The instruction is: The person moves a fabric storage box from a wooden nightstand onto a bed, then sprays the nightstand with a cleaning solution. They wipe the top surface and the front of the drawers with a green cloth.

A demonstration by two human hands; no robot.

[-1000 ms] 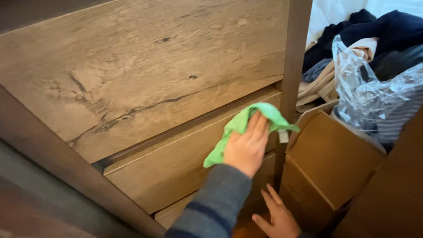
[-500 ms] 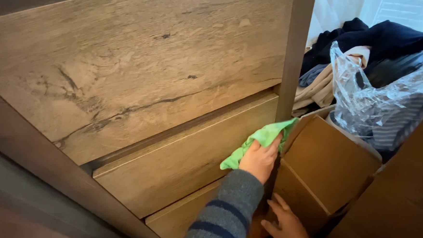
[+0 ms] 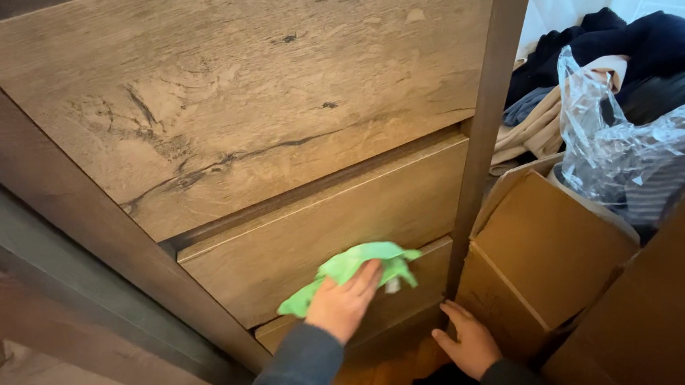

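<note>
Just 1 view here, a head-worn camera looking steeply down and forward at the wooden drawer unit (image 3: 277, 141) from close up. The drawer fronts fill most of the frame, tilted, with the cardboard box (image 3: 549, 260) right of the unit.

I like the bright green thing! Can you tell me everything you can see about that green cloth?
The green cloth is a bright, soft-looking rag, crumpled into loose folds, with a small pale tag hanging near its right edge. It lies pressed against the front of a wooden drawer, low down by the gap above the drawer beneath. The left hand lies flat on it, fingers spread over its lower part. Nothing else touches it.
</note>
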